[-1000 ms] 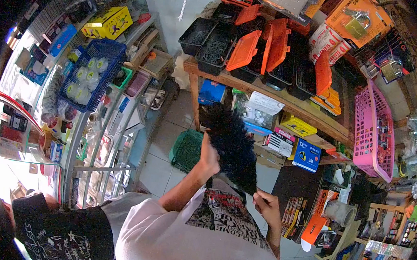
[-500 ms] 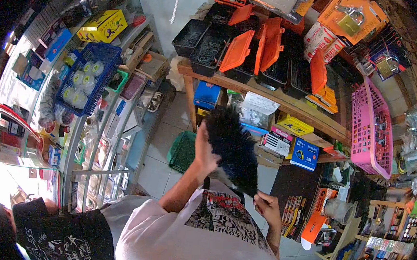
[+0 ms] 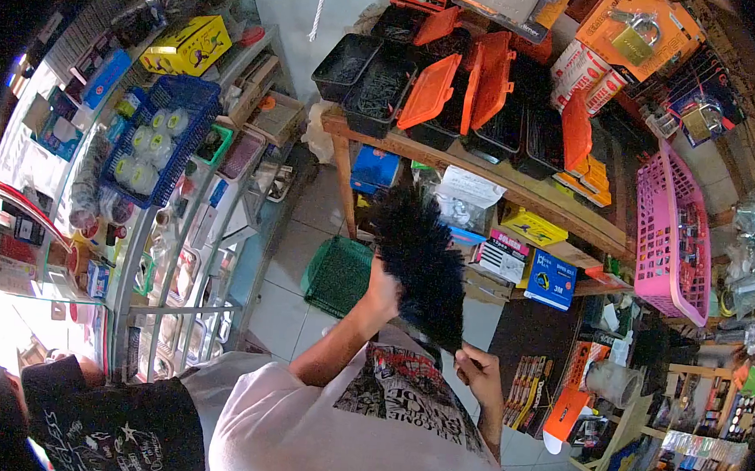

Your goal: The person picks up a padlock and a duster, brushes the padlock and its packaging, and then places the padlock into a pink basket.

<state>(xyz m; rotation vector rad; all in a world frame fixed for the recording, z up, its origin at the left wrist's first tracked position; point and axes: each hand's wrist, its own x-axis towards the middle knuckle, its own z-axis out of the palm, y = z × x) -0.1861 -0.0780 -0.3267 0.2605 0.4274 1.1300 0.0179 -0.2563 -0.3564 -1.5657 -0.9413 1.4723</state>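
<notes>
A bushy black duster [image 3: 423,265] slants across the middle of the view, above my white printed shirt. Against its left side rests my left hand [image 3: 380,293], with the fingers hidden behind the dark bristles. My right hand [image 3: 479,374] is closed at the narrow lower end of the duster, its fingers curled around that end. The top of the duster reaches up in front of the wooden bench's lower shelf, near a blue box [image 3: 375,169].
Black bins with orange lids [image 3: 430,90] stand on a wooden bench [image 3: 478,168]. A pink basket [image 3: 675,234] is at right, a glass shelf with a blue basket [image 3: 164,137] at left. A green basket [image 3: 337,275] sits on the floor. A black printed garment [image 3: 119,427] shows lower left.
My left hand has moved down slightly along the duster, and its fingers have gone behind the bristles. The bristles have shifted a little; my right hand has moved slightly left.
</notes>
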